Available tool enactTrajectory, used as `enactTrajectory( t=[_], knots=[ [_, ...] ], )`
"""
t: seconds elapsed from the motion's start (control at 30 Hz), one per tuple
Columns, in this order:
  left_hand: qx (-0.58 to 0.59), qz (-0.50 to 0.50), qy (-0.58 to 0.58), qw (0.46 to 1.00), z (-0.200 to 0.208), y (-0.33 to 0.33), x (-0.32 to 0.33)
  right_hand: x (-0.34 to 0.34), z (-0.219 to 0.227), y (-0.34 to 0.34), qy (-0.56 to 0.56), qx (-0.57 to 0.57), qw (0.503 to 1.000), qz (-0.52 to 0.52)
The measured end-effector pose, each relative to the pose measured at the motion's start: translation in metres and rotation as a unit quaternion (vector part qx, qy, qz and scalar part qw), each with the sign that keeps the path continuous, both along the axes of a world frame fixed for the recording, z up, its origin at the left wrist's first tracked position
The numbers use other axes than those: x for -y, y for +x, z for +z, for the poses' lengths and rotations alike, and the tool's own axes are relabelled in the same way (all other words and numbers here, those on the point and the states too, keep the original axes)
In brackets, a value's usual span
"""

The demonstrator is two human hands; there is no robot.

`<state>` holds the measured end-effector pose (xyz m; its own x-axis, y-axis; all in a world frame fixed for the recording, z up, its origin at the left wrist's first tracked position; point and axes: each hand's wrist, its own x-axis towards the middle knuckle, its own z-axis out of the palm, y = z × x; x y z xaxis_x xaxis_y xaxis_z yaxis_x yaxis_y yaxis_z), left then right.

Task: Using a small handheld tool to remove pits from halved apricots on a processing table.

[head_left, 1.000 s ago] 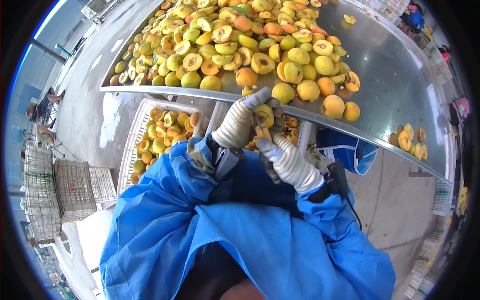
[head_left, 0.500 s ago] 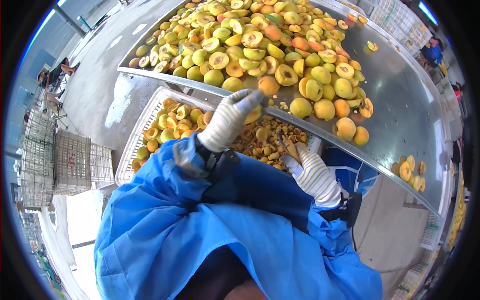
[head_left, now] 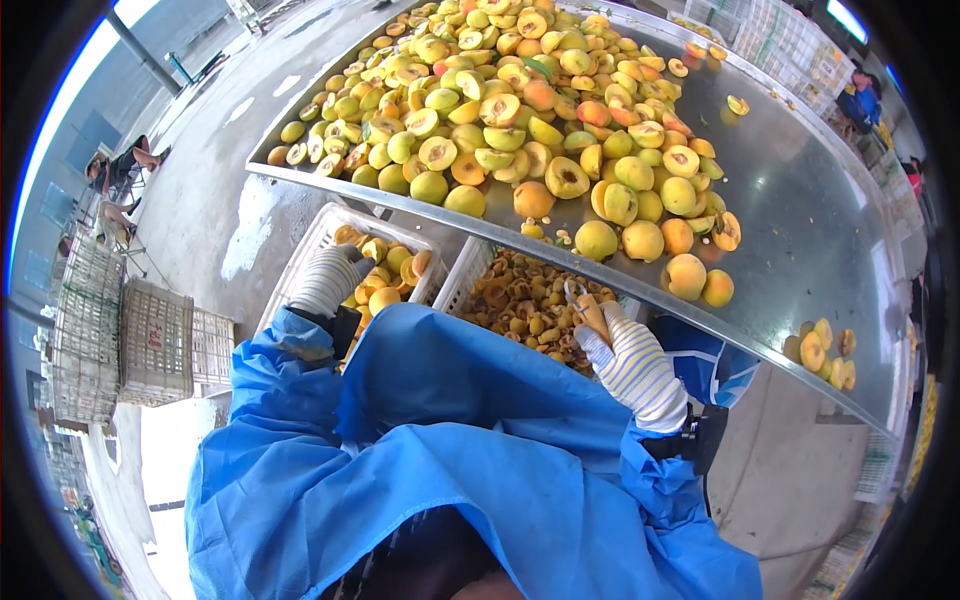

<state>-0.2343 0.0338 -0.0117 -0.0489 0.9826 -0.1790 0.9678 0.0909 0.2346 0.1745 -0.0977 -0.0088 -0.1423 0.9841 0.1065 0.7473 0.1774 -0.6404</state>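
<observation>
My left hand (head_left: 330,281), in a striped glove with grey fingertips, is over the left white crate (head_left: 285,288) of yellow peach halves (head_left: 384,299). Its fingers look parted, with no fruit visible in them; the crate's contents partly blend with the tips. My right hand (head_left: 632,362), gloved alike, is closed round the wooden handle of a pitting tool (head_left: 592,316), its looped metal end pointing away from me. Below that tool, a second white crate (head_left: 462,275) holds brown pits and scraps (head_left: 530,308). A large heap of whole and halved peaches (head_left: 480,110) covers the metal table.
The metal table (head_left: 790,225) has a raised front edge (head_left: 430,208) just beyond both crates. A few peach halves (head_left: 825,350) lie at its right end. Stacked white crates (head_left: 155,340) stand on the floor at left. Seated people (head_left: 125,170) are farther off.
My left hand has moved left and down from the table edge to the left crate, uncovering the pit crate's left rim. My right hand keeps the tool, shifted only slightly.
</observation>
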Motion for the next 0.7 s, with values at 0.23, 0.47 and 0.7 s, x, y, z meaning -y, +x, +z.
enactTrajectory(
  t=[0.23,0.47,0.7],
  knots=[
    [-0.007,-0.055,0.184,0.981,0.008,0.038,-0.011,0.001,0.008,-0.002,0.010,0.000,1.000,-0.004],
    [0.164,-0.294,0.121,0.934,0.025,0.167,-0.073,-0.012,-0.002,-0.006,0.053,-0.020,0.998,-0.026],
    [0.033,-0.249,0.096,0.963,-0.016,0.239,-0.089,-0.002,0.003,-0.006,0.005,-0.051,0.999,-0.011]
  ],
)
